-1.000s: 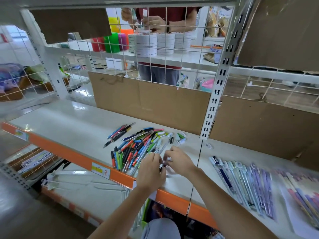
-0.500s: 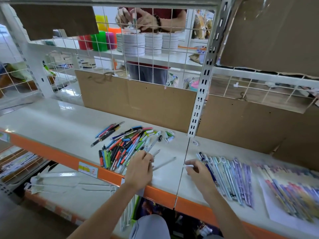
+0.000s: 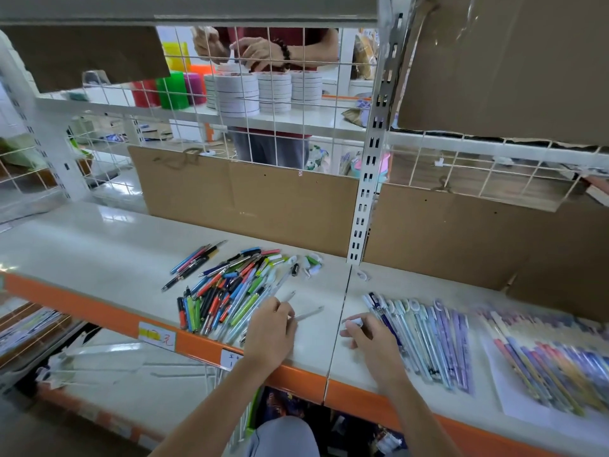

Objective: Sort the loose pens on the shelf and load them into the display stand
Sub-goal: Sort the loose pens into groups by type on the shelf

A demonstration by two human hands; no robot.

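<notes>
- Glossy white shelf (image 3: 99,255) with an orange front edge.
- Heap of mixed-colour loose pens (image 3: 230,288) beyond the left fingers (image 3: 278,308).
- Row of pale blue and purple pens (image 3: 428,338) beside the right fingers (image 3: 354,323).

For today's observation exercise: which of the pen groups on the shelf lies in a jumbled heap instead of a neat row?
The multicoloured pile by the left hand: its pens cross at many angles, while the pale blue and purple pens by the right hand lie parallel.

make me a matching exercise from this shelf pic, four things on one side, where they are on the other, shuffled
Things:
1. mixed pen pile
2. pastel pen row
3. white tape rolls
4. green pen caps

Places:
A. behind the wire grid
B. beside the right hand
C. before the left hand
D. at the pile's far right end

Pairs: 1-C, 2-B, 3-A, 4-D
</notes>
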